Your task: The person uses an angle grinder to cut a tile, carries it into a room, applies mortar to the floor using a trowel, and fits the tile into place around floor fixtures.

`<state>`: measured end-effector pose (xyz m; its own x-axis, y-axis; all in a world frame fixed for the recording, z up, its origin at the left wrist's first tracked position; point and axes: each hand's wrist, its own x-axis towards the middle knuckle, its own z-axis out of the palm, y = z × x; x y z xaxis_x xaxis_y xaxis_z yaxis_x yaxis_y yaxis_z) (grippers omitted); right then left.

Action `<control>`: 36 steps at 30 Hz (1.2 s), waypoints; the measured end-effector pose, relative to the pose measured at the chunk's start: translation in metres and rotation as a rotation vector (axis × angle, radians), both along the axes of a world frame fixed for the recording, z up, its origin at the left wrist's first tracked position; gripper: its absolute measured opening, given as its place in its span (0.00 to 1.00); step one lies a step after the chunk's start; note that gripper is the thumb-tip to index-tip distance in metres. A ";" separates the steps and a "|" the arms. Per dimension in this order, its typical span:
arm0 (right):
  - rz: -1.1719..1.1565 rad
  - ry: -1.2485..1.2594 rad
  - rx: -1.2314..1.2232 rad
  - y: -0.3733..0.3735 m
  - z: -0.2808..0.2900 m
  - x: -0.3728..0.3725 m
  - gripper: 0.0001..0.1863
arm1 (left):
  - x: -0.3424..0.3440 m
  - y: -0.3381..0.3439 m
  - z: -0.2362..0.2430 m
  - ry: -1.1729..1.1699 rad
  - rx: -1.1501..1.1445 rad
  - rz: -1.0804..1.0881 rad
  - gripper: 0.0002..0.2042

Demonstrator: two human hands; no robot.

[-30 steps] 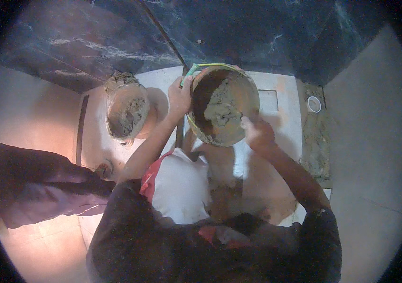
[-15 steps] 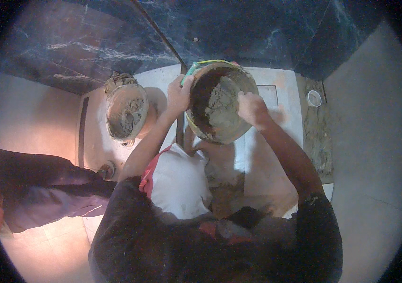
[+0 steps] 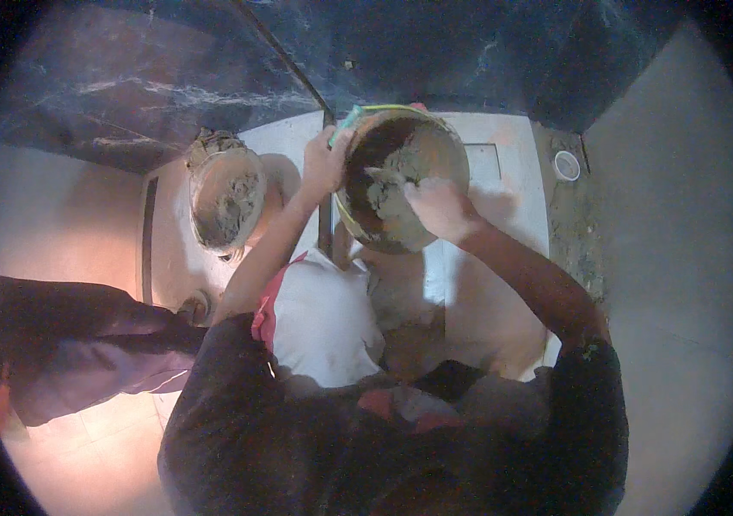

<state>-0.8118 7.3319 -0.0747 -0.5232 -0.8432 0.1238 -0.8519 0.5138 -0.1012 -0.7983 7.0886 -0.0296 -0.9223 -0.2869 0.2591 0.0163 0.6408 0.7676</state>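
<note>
A round bucket [image 3: 451, 155] holding grey mortar [image 3: 418, 159] tilts toward me, with a yellow rim line along its far edge. My left hand [image 3: 323, 163] is closed on its left rim, next to a green piece [image 3: 349, 123]. Inside the bucket, my right hand [image 3: 442, 209] is closed in a fist over the mortar, around what looks like a trowel [image 3: 375, 173]. Only a pale bit of that tool shows; the fist and the mortar hide the rest.
A second mortar bucket [image 3: 197, 206] stands left of my left forearm. White cloth with red edging [image 3: 323, 322] lies below my hands. A small white cup [image 3: 566, 166] sits at right. A leg in dark trousers [image 3: 83, 335] reaches in from the left. Dark marbled wall [image 3: 435, 60] rises beyond.
My right hand has moved left and slightly down, from the bucket's right side toward its middle. A pale bit of tool now shows in the mortar. My left hand keeps its hold.
</note>
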 end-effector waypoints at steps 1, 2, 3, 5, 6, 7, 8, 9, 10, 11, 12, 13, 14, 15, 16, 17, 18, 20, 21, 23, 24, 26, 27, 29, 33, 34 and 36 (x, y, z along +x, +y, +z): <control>-0.033 -0.003 -0.053 0.010 0.003 -0.003 0.13 | 0.001 0.003 -0.006 0.050 -0.012 0.015 0.20; -0.069 -0.015 -0.114 0.024 0.010 -0.005 0.14 | 0.002 0.002 -0.008 0.093 -0.031 0.027 0.19; -0.116 -0.037 -0.162 0.035 0.012 -0.005 0.14 | 0.003 0.005 -0.003 0.032 -0.033 0.034 0.19; -0.201 0.044 -0.116 0.033 0.012 -0.015 0.12 | 0.002 0.007 0.009 -0.018 0.025 0.051 0.19; -0.240 0.087 -0.091 0.033 0.014 -0.018 0.11 | 0.002 0.007 0.011 -0.040 0.056 0.062 0.19; -0.285 0.040 -0.097 0.036 0.016 -0.017 0.11 | 0.003 0.006 0.004 -0.030 0.010 0.058 0.20; -0.326 -0.004 -0.111 0.034 0.031 -0.015 0.11 | 0.002 0.004 0.000 -0.005 0.007 0.057 0.20; -0.366 -0.054 -0.130 0.031 0.042 -0.014 0.11 | 0.002 0.004 -0.002 0.016 -0.001 0.057 0.20; -0.311 0.000 -0.206 0.026 0.047 -0.015 0.11 | 0.002 0.002 -0.003 0.037 -0.010 0.057 0.20; -0.266 0.052 -0.273 0.026 0.050 -0.013 0.12 | 0.002 0.005 -0.001 0.022 0.008 0.061 0.20; -0.218 0.102 -0.336 0.025 0.053 -0.010 0.12 | 0.003 0.009 0.003 0.005 0.029 0.069 0.20; -0.167 0.154 -0.163 0.019 0.057 0.000 0.13 | 0.004 0.012 0.004 -0.013 0.050 0.076 0.20; -0.107 0.205 0.003 0.007 0.066 0.017 0.13 | 0.006 0.010 0.004 -0.037 0.025 0.081 0.20; -0.049 0.259 0.170 0.003 0.071 0.029 0.13 | 0.006 0.007 0.005 -0.058 0.002 0.081 0.20; -0.031 0.178 0.146 0.006 0.066 0.036 0.13 | 0.007 0.006 0.005 -0.079 -0.022 0.082 0.20; -0.014 0.102 0.117 0.010 0.060 0.036 0.12 | 0.006 0.003 0.008 -0.074 -0.032 0.086 0.20; 0.001 0.032 0.093 0.016 0.051 0.032 0.12 | 0.006 0.004 0.007 -0.063 -0.036 0.087 0.21; -0.187 -0.034 0.023 0.034 0.044 0.015 0.12 | 0.002 0.005 0.008 -0.044 -0.001 0.075 0.21; -0.240 -0.053 0.003 0.039 0.047 0.007 0.12 | 0.003 0.006 0.007 -0.043 0.041 0.061 0.20; -0.377 -0.073 -0.007 0.035 0.041 -0.012 0.15 | 0.005 0.006 0.004 -0.064 0.059 0.047 0.20; -0.368 -0.117 0.021 0.032 0.032 -0.026 0.15 | 0.003 0.006 0.002 -0.081 0.040 0.043 0.20; -0.342 -0.201 0.071 0.025 0.010 -0.048 0.15 | -0.001 0.007 0.003 -0.063 0.007 0.018 0.19; -0.420 -0.278 0.052 0.018 -0.017 -0.047 0.15 | -0.005 0.011 0.003 -0.038 -0.008 -0.010 0.19; -0.492 -0.352 0.040 0.005 -0.060 -0.032 0.15 | -0.004 0.008 0.001 -0.032 -0.007 -0.022 0.18; -0.263 -0.180 0.068 0.016 -0.042 0.019 0.16 | 0.007 0.001 -0.005 -0.056 0.000 0.058 0.18; -0.237 -0.221 -0.021 0.033 -0.043 0.013 0.17 | 0.006 0.002 -0.004 -0.061 -0.018 0.065 0.18; -0.237 -0.213 -0.087 0.042 -0.022 0.002 0.17 | 0.004 0.008 -0.003 0.022 0.003 0.023 0.18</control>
